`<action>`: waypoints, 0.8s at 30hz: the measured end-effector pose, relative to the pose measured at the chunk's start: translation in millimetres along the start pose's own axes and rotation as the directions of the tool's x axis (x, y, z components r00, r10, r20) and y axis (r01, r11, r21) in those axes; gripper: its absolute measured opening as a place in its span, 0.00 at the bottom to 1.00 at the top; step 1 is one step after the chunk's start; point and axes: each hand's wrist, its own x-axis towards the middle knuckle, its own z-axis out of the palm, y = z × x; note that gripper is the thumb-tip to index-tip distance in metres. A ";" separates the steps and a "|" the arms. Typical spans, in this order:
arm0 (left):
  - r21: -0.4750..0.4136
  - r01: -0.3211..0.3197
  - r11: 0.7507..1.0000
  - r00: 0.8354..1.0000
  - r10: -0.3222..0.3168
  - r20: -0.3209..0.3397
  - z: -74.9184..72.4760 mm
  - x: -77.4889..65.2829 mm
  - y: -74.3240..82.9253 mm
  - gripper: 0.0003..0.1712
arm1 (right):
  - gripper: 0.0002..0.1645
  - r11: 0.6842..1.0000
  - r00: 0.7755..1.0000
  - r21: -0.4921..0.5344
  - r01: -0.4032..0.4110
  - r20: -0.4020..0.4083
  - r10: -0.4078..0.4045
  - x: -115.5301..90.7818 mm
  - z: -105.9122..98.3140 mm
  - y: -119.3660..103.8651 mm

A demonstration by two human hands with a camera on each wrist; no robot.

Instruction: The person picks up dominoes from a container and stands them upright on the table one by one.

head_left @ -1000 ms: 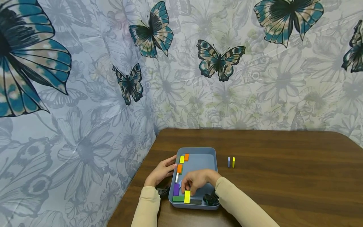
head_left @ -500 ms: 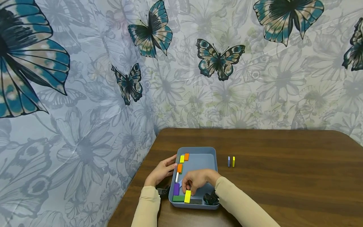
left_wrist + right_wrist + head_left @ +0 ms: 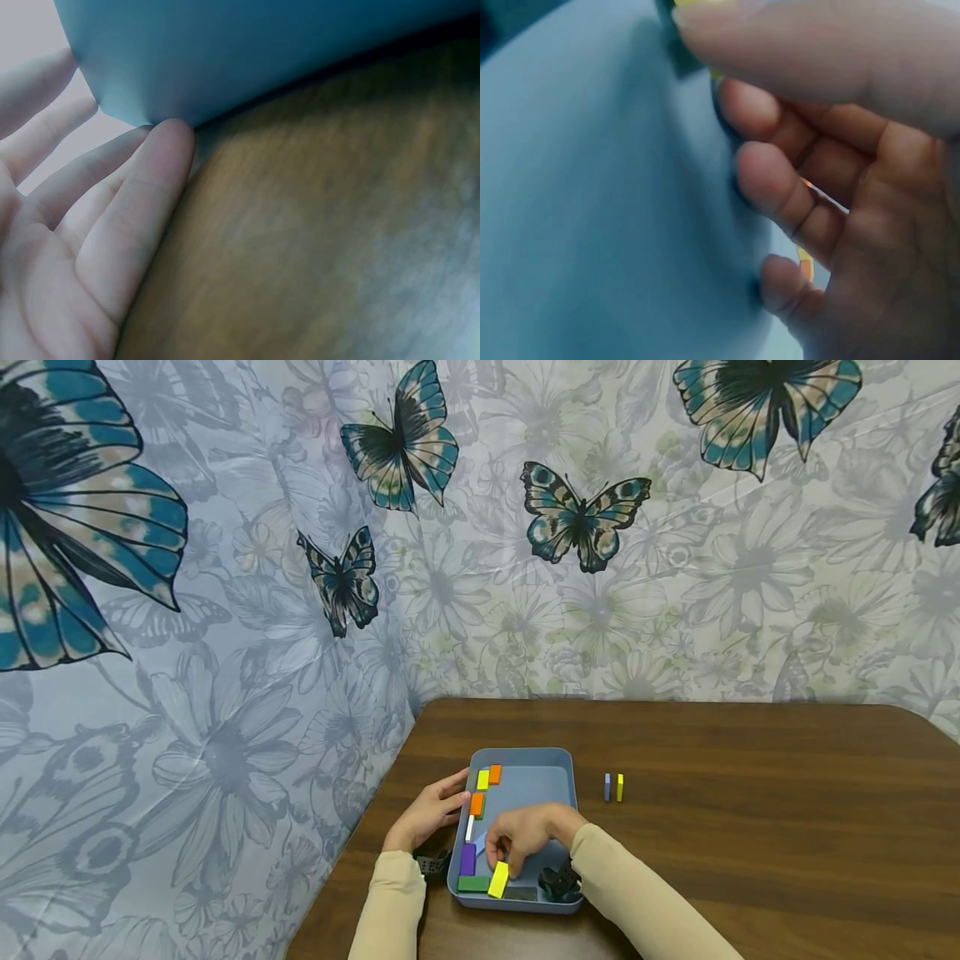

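A blue-grey tray (image 3: 536,781) lies on the table, with coloured blocks along its left and near walls. My right hand (image 3: 525,835) reaches inside and pinches a yellow block (image 3: 498,880) between thumb and fingers. That block is tilted over the near row, between a green block (image 3: 472,884) and a dark grey block (image 3: 521,893). In the right wrist view the thumb (image 3: 795,49) covers most of the yellow block. My left hand (image 3: 426,815) rests against the tray's left wall; its fingers (image 3: 161,161) are extended along the outside in the left wrist view.
Up the tray's left side stand a purple block (image 3: 468,859), a white block (image 3: 469,828), orange blocks (image 3: 477,803) and another yellow block (image 3: 483,779). Right of the tray, a blue block (image 3: 607,787) and a thin yellow block (image 3: 620,787) stand on the brown table (image 3: 750,827).
The yellow block in my right hand has gone from nearly straight to tilted and shifted slightly right. My left hand stays at the tray's wall.
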 end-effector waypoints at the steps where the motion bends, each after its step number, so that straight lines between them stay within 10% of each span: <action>1: 0.000 0.000 1.000 1.000 0.000 -0.001 0.0 -0.1 -0.1 0.37 | 0.11 1.000 1.000 -0.005 -0.001 0.007 0.001 -0.2 -0.5 -0.6; 24: -0.013 0.003 1.000 1.000 -0.003 -0.004 -0.8 0.9 -2.4 0.37 | 0.15 0.995 0.997 -0.076 -0.064 0.045 0.067 -7.3 2.2 -9.9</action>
